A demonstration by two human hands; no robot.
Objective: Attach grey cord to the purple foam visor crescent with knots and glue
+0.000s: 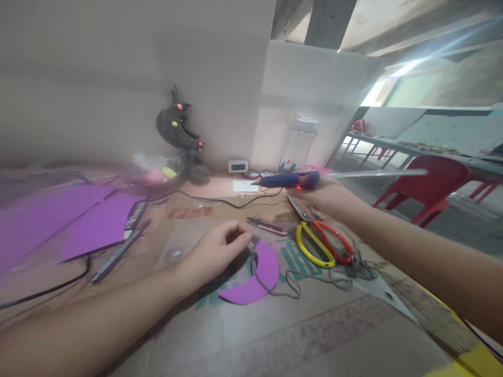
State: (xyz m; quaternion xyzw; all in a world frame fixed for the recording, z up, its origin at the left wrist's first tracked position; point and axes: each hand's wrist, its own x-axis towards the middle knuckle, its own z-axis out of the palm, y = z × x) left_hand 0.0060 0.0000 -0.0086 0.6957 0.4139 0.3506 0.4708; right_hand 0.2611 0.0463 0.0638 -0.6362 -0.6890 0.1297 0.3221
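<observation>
My left hand [222,246] pinches the upper tip of a purple crescent-shaped cutout [269,267] that lies on the cardboard work surface. Grey yarn [293,285] runs from that tip across the crescent to a tangle at the right. Farther back, my right hand [310,191] grips a blue hot glue gun [291,180], its nozzle facing left, a red light glowing and a clear glue stick [373,174] jutting from its rear. Scissors [324,243] with one yellow and one red handle lie below my right forearm. Small pink thread snips [267,226] rest just beyond the crescent.
Purple sheets [90,220] and a pen [120,251] lie at the left. Along the back stand a dark crescent ornament [176,125], a bowl with colourful bits [157,180], a small digital clock [238,166] and a clear jar [297,144]. A cord crosses the table. A red chair [428,183] stands beyond.
</observation>
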